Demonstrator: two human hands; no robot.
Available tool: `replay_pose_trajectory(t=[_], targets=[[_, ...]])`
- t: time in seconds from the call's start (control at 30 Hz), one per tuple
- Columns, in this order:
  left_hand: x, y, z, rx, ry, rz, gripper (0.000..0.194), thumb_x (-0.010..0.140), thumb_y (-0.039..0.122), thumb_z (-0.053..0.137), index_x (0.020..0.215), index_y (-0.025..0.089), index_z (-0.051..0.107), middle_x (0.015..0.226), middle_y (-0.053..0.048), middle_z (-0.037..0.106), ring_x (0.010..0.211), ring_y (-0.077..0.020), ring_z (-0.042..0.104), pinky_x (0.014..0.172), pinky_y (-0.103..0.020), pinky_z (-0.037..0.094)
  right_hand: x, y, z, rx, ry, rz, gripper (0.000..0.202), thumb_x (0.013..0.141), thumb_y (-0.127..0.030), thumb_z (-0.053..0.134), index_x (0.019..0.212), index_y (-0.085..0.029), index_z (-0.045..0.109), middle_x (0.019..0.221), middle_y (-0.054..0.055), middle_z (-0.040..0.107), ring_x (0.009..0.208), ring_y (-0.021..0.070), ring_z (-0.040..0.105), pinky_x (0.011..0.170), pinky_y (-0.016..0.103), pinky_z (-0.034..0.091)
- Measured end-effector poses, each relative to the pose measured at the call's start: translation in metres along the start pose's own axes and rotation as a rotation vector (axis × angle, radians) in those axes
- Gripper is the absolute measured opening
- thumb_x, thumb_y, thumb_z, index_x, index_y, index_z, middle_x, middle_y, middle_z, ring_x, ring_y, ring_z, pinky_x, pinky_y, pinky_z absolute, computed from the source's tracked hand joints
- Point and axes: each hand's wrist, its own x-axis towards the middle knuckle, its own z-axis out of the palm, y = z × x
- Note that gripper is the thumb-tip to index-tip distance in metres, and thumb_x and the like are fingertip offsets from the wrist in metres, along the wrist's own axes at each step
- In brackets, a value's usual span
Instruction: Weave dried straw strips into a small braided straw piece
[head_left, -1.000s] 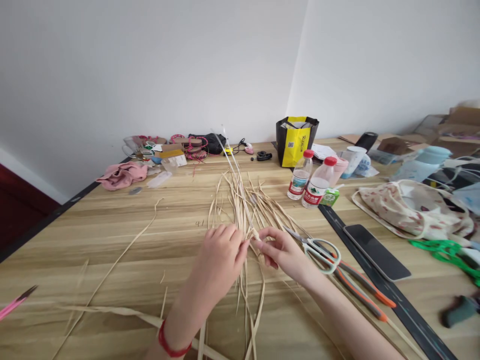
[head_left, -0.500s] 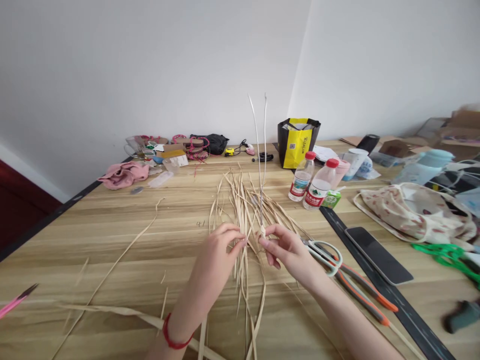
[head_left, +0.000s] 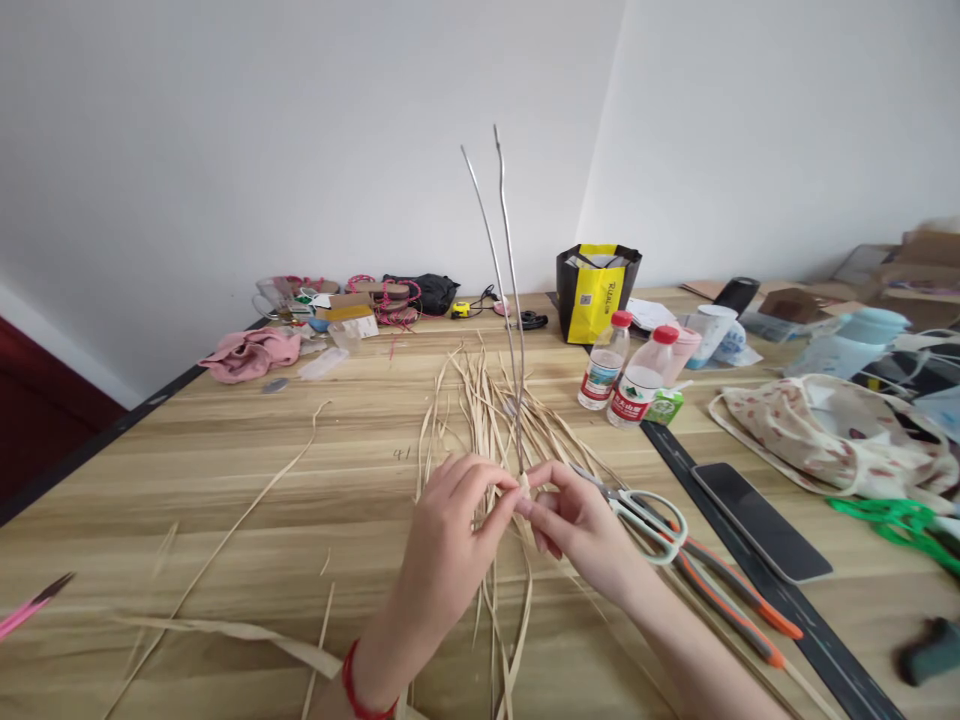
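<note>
Two thin metal wires [head_left: 510, 300] rise from a small pale wrapped end [head_left: 523, 484] in front of me. My right hand [head_left: 566, 510] pinches that wrapped end between thumb and fingers. From the other side my left hand [head_left: 469, 515], with a red cord at the wrist, has its thumb and fingertips pressed together against the same end. What lies between the left fingertips is too small to make out. Beneath and behind the hands, a bundle of pale flat strips [head_left: 480, 400] is spread on the wooden table [head_left: 247, 560].
Scissors [head_left: 649, 525] and orange-handled pliers [head_left: 735, 600] lie right of my right hand, beside a phone [head_left: 761, 520]. Two bottles [head_left: 636, 380] stand behind them, near a yellow-black bag [head_left: 596, 295]. A long strip [head_left: 255, 500] lies at left, a pink cloth [head_left: 251, 355] farther back.
My left hand has moved right and now meets the wrapped end at my right fingertips. The wires have tilted leftward, their tips standing higher in view.
</note>
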Motion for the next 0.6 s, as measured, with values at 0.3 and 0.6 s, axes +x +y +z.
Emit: replay_pose_trajectory(t=[0.3, 0.6], targets=[[0.004, -0.004, -0.007, -0.344, -0.063, -0.366, 0.014, 0.092, 0.028, 0.051, 0.1, 0.021, 0.059, 0.094, -0.003, 0.064, 0.089, -0.0172, 0.061, 0.08, -0.03, 0.047, 0.0, 0.001, -0.003, 0.072, -0.101, 0.032, 0.039, 0.079, -0.051, 0.064, 0.093, -0.016, 0.053, 0.047, -0.008, 0.048, 0.041, 0.0079, 0.043, 0.042, 0.019, 0.03], [0.008, -0.013, -0.008, -0.608, -0.061, -0.512, 0.013, 0.088, 0.028, 0.056, 0.093, 0.018, 0.063, 0.08, -0.001, 0.067, 0.075, -0.0141, 0.066, 0.074, -0.025, 0.054, 0.003, -0.002, -0.005, -0.125, -0.179, 0.017, 0.042, 0.084, -0.051, 0.057, 0.105, -0.014, 0.061, 0.06, -0.004, 0.053, 0.047, 0.009, 0.048, 0.045, 0.021, 0.036]])
